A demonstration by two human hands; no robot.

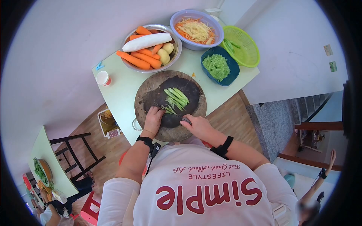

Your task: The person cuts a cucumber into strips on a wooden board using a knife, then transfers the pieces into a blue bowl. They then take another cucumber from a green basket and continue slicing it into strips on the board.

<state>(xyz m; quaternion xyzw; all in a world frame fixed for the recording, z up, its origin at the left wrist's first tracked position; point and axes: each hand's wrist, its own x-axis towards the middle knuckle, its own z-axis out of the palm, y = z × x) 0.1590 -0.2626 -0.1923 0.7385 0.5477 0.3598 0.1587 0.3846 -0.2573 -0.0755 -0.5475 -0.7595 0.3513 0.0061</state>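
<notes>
On the round wooden chopping board (145,96) lie green vegetable slices (177,98), fanned out on its dark middle. My left hand (154,118) rests at the board's left side, its fingers closed on the near end of the green pieces. My right hand (200,128) is wrapped round the dark handle of a knife (186,119) at the right side of the board. The knife's blade points left toward my left fingertips and is hard to see against the dark wood.
Behind the board stand a metal bowl (178,51) of carrots, potatoes and a white radish, a purple basin (200,46), a dark bowl (234,71) of green shreds and a green basket (250,49). A paper cup (103,78) stands left. Other people are at both lower edges.
</notes>
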